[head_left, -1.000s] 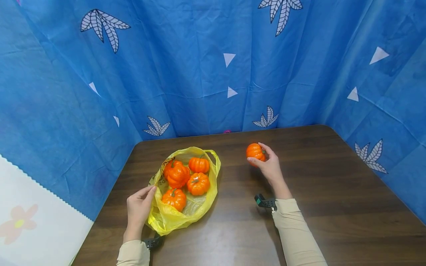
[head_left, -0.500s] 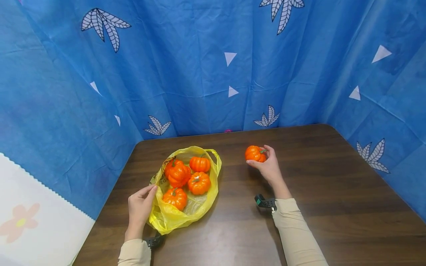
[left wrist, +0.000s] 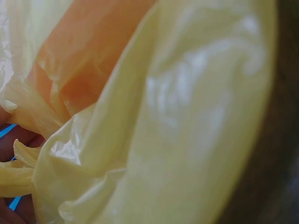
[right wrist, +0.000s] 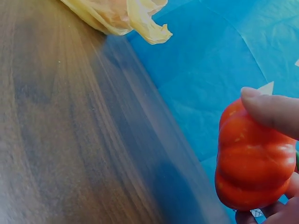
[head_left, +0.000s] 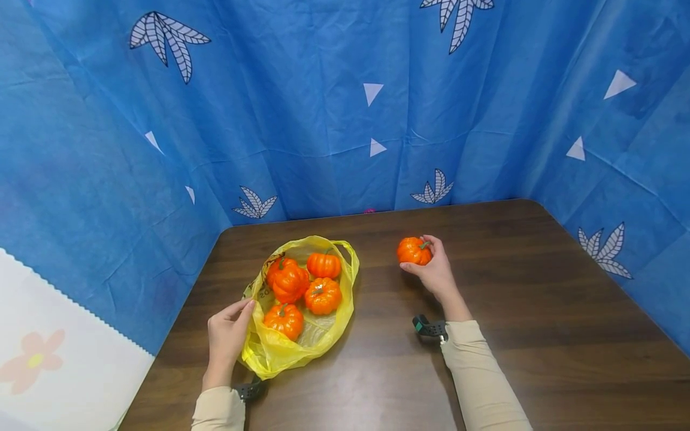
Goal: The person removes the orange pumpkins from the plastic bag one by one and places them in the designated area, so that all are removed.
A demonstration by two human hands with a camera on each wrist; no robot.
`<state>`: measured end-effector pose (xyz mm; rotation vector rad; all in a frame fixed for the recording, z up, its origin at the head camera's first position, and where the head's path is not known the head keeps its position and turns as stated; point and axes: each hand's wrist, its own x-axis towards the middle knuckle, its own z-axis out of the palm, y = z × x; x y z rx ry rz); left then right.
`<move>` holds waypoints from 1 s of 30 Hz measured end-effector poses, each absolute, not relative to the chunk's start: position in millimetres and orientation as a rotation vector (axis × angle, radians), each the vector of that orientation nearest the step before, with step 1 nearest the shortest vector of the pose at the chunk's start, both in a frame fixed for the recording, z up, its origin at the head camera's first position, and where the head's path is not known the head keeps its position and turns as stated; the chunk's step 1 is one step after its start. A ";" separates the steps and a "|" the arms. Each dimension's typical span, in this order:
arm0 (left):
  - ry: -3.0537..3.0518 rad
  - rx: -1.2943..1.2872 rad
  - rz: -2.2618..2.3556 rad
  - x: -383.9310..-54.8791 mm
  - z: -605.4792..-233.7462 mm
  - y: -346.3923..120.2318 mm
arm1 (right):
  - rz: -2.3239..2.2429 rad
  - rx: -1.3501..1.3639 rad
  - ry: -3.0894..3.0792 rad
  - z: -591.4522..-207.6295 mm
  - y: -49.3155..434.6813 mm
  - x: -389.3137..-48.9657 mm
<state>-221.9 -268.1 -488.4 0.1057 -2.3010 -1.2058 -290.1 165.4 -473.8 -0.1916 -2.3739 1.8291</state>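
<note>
While the left hand [head_left: 229, 332] pinches a yellow bag [head_left: 277, 357] at its nine-o'clock edge, four orange pumpkins [head_left: 323, 299] inside, the right hand [head_left: 438, 275] grips a fifth pumpkin [head_left: 412, 252] over the brown surface [head_left: 377, 371], at the bag's two o'clock, green stem [head_left: 425, 245] pointing the same way.

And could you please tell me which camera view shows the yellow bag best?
The head view: it shows the yellow bag with its open mouth, the orange pumpkins inside and the left hand pinching its rim. The left wrist view gives only close folds; the right wrist view, just part at the top edge.
</note>
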 end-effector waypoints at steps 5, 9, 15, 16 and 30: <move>-2.296 0.102 -1.200 -222.7 -488.4 -268.4 | 1.827 -0.145 -2.411 -474.6 165.8 -290.7; -2.286 0.086 -1.206 -222.5 -488.3 -268.6 | 1.795 -0.112 -2.445 -476.2 164.8 -289.9; -2.292 0.085 -1.197 -222.2 -487.4 -268.1 | 1.715 -0.111 -2.487 -481.0 164.6 -290.6; -2.293 0.084 -1.197 -222.3 -487.1 -268.1 | 1.693 -0.112 -2.497 -482.1 164.6 -290.9; -2.296 0.080 -1.187 -222.6 -488.0 -268.3 | 1.509 -0.114 -2.565 -487.8 158.7 -291.5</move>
